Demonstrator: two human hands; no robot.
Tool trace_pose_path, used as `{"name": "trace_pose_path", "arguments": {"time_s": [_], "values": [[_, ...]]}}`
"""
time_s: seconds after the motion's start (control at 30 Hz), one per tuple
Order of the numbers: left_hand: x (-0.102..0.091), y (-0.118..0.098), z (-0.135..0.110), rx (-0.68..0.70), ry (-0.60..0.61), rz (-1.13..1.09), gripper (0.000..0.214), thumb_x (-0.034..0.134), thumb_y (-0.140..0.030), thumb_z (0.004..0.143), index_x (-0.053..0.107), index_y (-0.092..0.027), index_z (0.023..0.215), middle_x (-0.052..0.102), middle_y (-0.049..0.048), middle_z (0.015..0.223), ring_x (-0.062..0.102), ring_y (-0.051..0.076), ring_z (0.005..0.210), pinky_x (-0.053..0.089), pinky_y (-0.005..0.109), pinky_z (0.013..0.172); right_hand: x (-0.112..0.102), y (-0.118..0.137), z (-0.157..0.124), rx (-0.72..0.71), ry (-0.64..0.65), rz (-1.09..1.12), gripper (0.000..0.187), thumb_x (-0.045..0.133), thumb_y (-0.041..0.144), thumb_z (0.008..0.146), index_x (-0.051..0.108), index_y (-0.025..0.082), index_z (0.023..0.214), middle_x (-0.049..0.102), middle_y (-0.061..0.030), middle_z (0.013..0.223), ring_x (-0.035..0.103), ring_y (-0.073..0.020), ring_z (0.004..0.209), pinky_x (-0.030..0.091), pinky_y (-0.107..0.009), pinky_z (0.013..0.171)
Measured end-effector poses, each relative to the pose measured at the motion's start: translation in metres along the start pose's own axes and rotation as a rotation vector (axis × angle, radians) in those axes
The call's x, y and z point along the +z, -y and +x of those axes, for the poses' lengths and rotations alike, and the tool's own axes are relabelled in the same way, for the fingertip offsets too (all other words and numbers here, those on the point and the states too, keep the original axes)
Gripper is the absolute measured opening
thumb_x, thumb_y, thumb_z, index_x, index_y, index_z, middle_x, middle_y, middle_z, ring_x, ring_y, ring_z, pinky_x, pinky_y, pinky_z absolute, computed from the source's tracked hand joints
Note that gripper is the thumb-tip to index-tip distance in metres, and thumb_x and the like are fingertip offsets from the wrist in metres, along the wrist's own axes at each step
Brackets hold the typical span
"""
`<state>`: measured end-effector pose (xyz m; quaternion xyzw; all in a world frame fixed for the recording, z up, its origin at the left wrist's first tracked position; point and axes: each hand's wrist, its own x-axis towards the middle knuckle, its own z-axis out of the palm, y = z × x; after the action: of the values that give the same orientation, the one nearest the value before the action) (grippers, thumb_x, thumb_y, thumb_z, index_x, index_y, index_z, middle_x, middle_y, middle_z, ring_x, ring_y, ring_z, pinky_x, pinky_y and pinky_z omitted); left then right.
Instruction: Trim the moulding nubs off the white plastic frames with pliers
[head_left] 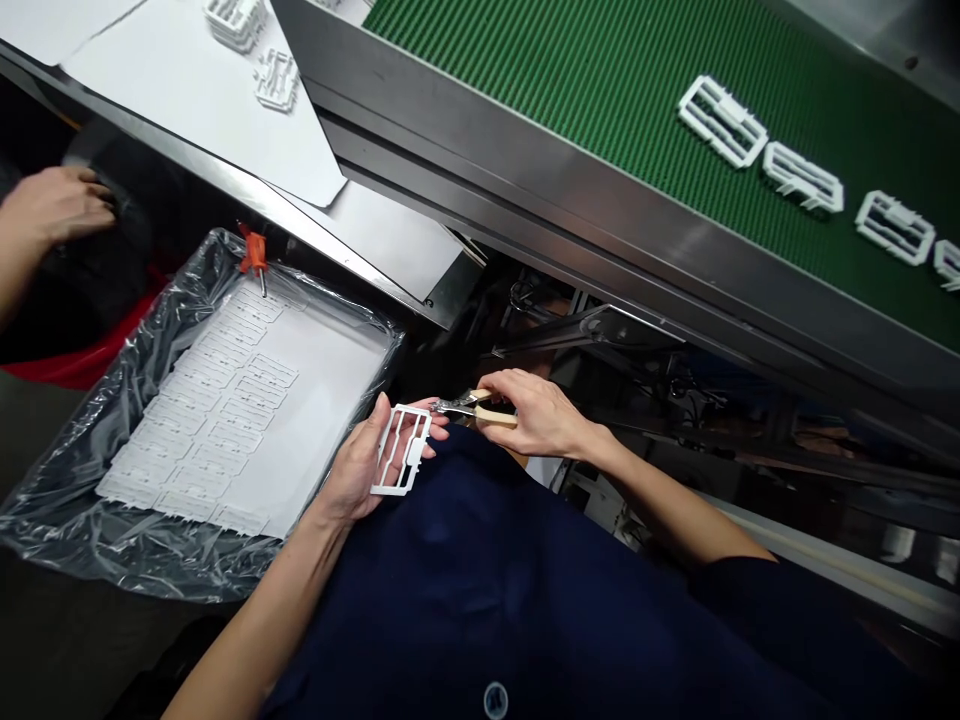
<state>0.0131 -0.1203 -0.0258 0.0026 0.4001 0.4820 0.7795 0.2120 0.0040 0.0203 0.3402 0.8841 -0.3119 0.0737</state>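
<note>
My left hand (367,470) holds a white moulded plastic frame (401,450) upright across its palm and fingers. My right hand (540,412) is shut around the beige handles of a pair of small side cutters (476,408). The metal jaws of the cutters sit at the frame's upper right corner, touching it or very close. Part of the frame's edge is covered by my left fingers. My dark navy top (480,600) fills the bottom of the view below both hands.
To the left, a plastic-lined tray (247,420) holds rows of white frames, with an orange-handled tool (255,255) at its far corner. A co-worker's hand (56,205) is further left. Several white frames lie on a green conveyor belt (622,110) behind a steel rail (525,190).
</note>
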Motion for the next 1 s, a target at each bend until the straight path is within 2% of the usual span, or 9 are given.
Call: {"name": "trace_pose_path", "arguments": {"time_s": [0.3, 0.73, 0.87, 1.0], "values": [[0.001, 0.002, -0.007, 0.019, 0.047, 0.040, 0.054, 0.043, -0.051, 0.092, 0.061, -0.007, 0.118, 0.069, 0.0140, 0.097, 0.064, 0.015, 0.070, 0.053, 0.021, 0.067, -0.003, 0.009, -0.001, -0.062, 0.036, -0.103, 0.031, 0.060, 0.030, 0.073, 0.056, 0.018, 0.102, 0.060, -0.0027, 0.085, 0.053, -0.0163, 0.075, 0.037, -0.026, 0.064], [-0.002, 0.004, -0.012, -0.006, 0.073, 0.024, 0.051, 0.041, -0.046, 0.094, 0.061, -0.005, 0.117, 0.070, 0.0152, 0.093, 0.064, 0.015, 0.068, 0.053, 0.021, 0.065, -0.001, 0.013, -0.005, -0.066, 0.066, -0.082, 0.022, 0.059, 0.030, 0.074, 0.058, 0.020, 0.093, 0.061, 0.0010, 0.075, 0.055, -0.0124, 0.066, 0.027, -0.022, 0.053], [-0.001, 0.001, -0.011, -0.012, 0.065, -0.081, 0.048, 0.033, -0.039, 0.098, 0.062, -0.004, 0.115, 0.069, 0.0159, 0.095, 0.065, 0.016, 0.069, 0.055, 0.022, 0.063, 0.009, 0.010, -0.005, 0.069, 0.040, 0.150, 0.019, 0.059, 0.033, 0.076, 0.057, 0.020, 0.089, 0.059, 0.0036, 0.070, 0.052, -0.0100, 0.061, 0.031, -0.021, 0.056], [-0.003, 0.000, -0.006, 0.035, 0.053, -0.127, 0.046, 0.029, -0.035, 0.099, 0.061, -0.007, 0.117, 0.067, 0.0129, 0.100, 0.065, 0.015, 0.079, 0.055, 0.022, 0.070, 0.027, 0.000, 0.005, 0.312, -0.126, 0.400, 0.030, 0.057, 0.050, 0.079, 0.056, 0.020, 0.083, 0.057, 0.0038, 0.068, 0.050, -0.0104, 0.061, 0.036, -0.022, 0.057]]}}
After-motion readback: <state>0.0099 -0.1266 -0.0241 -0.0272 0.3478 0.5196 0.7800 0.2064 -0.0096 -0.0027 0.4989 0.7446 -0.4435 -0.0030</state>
